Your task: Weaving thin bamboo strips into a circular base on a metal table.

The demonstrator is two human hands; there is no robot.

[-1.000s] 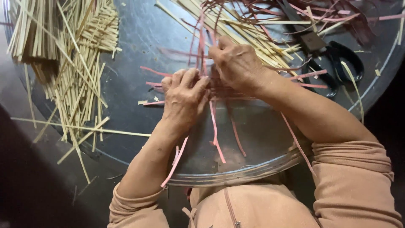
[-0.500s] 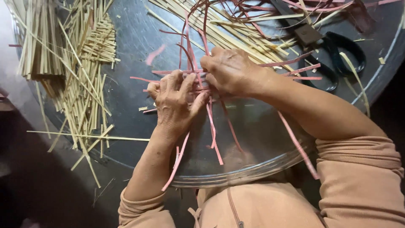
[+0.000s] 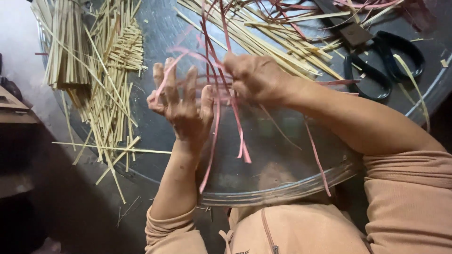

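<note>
At the left edge of the round metal tray (image 3: pixel 155 28) you have a bundle of pale straw strips (image 3: pixel 63 51), with loose straw sticks (image 3: pixel 113 94) scattered just beside it and spilling over the rim. Your left hand (image 3: pixel 181 106) is raised over the middle of the tray, fingers spread open, with pink strips (image 3: pixel 214 89) threaded between them and hanging down toward the near edge. Your right hand (image 3: pixel 256 77) sits just beside it, fingers curled shut and pinching the same pink strips where they cross. Behind your hands, a heap of long pale strips (image 3: pixel 263 37) lies toward the far edge. At the far right edge, black scissors (image 3: pixel 381 61) rest flat on the tray, well apart from your hands.
</note>
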